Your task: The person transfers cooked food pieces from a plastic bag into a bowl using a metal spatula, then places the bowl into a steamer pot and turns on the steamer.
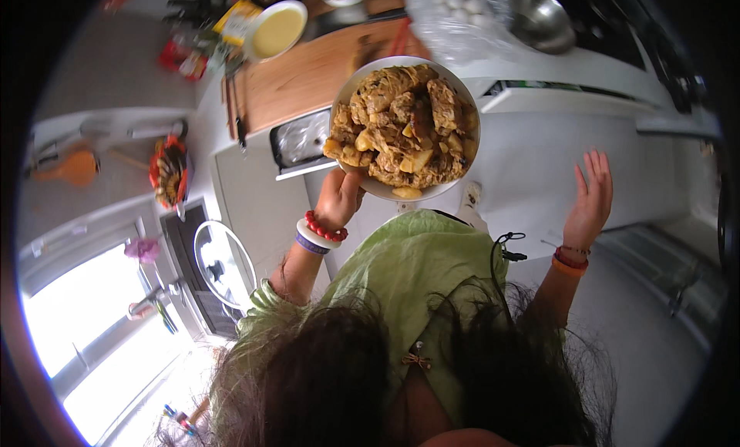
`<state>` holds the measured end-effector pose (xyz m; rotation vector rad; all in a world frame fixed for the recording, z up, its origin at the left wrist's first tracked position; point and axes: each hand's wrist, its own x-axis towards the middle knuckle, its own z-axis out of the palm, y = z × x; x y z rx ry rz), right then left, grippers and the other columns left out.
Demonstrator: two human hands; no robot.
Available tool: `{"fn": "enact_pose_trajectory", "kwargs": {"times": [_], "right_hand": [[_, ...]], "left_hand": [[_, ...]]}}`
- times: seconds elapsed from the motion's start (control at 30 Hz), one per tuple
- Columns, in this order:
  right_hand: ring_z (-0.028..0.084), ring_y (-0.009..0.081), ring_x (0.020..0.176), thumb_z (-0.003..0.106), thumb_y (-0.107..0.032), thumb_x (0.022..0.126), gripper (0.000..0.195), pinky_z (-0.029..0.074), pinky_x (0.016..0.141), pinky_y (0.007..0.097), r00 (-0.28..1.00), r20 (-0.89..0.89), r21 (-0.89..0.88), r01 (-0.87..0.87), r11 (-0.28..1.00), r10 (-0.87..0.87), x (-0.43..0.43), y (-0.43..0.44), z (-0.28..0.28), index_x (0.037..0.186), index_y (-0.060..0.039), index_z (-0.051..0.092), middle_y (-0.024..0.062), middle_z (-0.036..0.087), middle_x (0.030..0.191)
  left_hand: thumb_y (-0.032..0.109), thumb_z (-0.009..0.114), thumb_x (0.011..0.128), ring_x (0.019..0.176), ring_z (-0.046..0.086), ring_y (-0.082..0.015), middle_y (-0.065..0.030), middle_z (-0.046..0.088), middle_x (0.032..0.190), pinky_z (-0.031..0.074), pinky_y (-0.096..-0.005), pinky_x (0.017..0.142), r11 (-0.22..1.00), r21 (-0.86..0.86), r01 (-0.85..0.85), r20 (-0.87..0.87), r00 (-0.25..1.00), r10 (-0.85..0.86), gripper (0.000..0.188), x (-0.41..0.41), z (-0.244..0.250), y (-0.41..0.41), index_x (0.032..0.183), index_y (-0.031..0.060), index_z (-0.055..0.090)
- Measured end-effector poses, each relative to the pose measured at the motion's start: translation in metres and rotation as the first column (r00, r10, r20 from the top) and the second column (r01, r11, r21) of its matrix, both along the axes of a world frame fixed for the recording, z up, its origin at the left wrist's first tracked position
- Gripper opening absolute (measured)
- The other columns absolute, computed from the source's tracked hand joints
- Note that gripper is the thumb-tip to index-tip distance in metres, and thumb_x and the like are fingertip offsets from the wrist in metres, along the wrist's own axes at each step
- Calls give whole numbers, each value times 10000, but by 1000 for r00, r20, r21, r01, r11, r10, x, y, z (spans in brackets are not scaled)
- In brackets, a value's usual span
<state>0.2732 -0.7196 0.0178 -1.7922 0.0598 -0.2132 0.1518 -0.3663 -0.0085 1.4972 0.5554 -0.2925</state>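
My left hand [340, 198] grips the lower left rim of a round white bowl [377, 191] and holds it up before my body. The bowl is heaped with cooked chunks of meat and potato [404, 123] in a brown sauce. Some of the hand's fingers are hidden under the bowl. Off to the right, my right hand [595, 187] is raised with its fingers extended and holds nothing; it touches neither the bowl nor the counter. Beyond the bowl lies a wooden board [289, 83], and red chopsticks or similar thin red sticks [400, 36] show past its far rim.
A bowl of pale yellow liquid [277, 32] stands at the board's far left. Eggs [462, 6] in clear plastic and a steel bowl [540, 19] are on the counter. An open drawer [300, 138] juts out below the board; another [566, 100] is at right. A glass lid [222, 265] is at left.
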Motion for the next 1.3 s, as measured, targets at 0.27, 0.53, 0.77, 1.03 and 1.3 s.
{"fn": "enact_pose_trajectory", "kwargs": {"times": [0.27, 0.53, 0.77, 1.03, 1.3], "right_hand": [[441, 286, 1194, 371, -243, 950, 437, 403, 972, 409, 872, -147, 119, 484, 867, -467, -81, -168, -62, 1314, -2, 360, 154, 446, 1289], [257, 305, 1301, 279, -541, 921, 683, 270, 1034, 458, 936, -335, 723, 181, 666, 110, 13, -227, -77, 1395, -53, 232, 158, 262, 1411], [263, 280, 1299, 237, -548, 924, 687, 196, 1073, 421, 982, -160, 739, 50, 672, 103, 80, -280, -58, 1395, -48, 231, 157, 275, 1411], [468, 257, 1157, 399, -425, 935, 567, 387, 968, 370, 975, -107, 227, 214, 950, -194, 105, -337, -51, 1306, 1, 364, 170, 424, 1296], [564, 190, 1015, 473, -44, 895, 243, 442, 886, 324, 900, 308, -563, -88, 822, 307, 173, -313, 70, 1116, -39, 572, 93, 600, 1071]], "left_hand": [[240, 353, 923, 392, 327, -70, 14, 390, 484, 244, -228, 370, 921, 152, 358, 186, 905, -383, 315, 84, -14, -131, 727, 25, 476], [248, 397, 873, 605, 507, -168, -102, 562, 656, 428, -308, 559, 825, 181, 535, 168, 810, -562, 368, 170, -4, -273, 761, -66, 552], [263, 396, 873, 579, 499, -171, -100, 557, 648, 426, -307, 549, 808, 141, 571, 107, 803, -586, 371, 229, 2, -345, 764, -58, 548], [253, 387, 874, 601, 504, -159, -96, 559, 672, 424, -296, 563, 807, 149, 572, 108, 802, -588, 369, 277, 2, -370, 786, -64, 553], [253, 358, 874, 672, 529, -205, -143, 582, 726, 442, -329, 667, 725, 157, 671, 100, 720, -687, 403, 309, -7, -374, 838, -93, 561]]}}
